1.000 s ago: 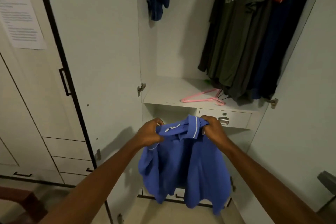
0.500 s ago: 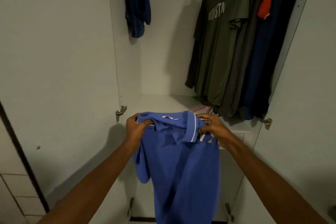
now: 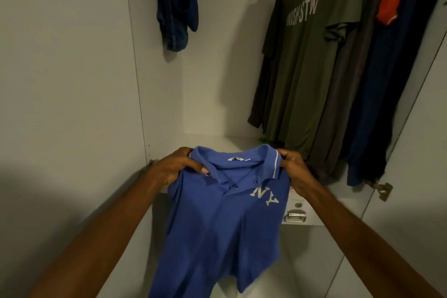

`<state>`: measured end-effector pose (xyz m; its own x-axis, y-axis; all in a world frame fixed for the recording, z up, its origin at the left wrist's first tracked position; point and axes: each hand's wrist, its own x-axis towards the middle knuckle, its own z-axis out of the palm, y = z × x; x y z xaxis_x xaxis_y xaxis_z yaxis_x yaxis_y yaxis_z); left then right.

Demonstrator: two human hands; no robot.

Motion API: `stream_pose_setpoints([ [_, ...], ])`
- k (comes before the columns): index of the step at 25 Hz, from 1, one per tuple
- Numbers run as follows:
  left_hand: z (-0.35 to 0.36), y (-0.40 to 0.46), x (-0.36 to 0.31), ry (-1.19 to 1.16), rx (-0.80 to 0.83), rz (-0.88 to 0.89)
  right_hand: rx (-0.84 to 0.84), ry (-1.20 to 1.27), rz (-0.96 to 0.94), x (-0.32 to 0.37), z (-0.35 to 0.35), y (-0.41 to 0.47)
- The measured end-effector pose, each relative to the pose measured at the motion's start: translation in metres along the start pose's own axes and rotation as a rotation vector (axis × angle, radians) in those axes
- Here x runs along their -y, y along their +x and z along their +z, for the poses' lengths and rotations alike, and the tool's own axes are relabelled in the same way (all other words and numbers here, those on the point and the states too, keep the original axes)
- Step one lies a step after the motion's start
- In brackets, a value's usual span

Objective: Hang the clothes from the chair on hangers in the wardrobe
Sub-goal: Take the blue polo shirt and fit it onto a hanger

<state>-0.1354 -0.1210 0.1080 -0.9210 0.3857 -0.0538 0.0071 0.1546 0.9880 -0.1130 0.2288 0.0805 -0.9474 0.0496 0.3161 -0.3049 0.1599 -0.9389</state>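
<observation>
Fingers of your left hand (image 3: pixel 179 167) and right hand (image 3: pixel 294 168) curl round the shoulders of the blue polo shirt (image 3: pixel 217 225), holding it up by the collar before the open wardrobe (image 3: pixel 217 80). Behind it runs a pale shelf (image 3: pixel 212 140) with a drawer (image 3: pixel 300 213) under it. An olive T-shirt (image 3: pixel 302 68) and darker clothes hang at the right, a navy garment (image 3: pixel 176 2) at the left. Your shirt's hem runs out of frame below.
</observation>
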Motion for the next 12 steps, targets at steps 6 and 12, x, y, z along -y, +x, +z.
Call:
stream_pose_setpoints([
  [6,-0.003,0.045,-0.020,-0.085,-0.235,0.265,-0.185,0.089,-0.012,0.019,0.016,0.073],
  [12,-0.022,0.130,-0.017,0.051,-0.603,0.429,-0.258,0.135,-0.109,0.014,0.032,0.153],
])
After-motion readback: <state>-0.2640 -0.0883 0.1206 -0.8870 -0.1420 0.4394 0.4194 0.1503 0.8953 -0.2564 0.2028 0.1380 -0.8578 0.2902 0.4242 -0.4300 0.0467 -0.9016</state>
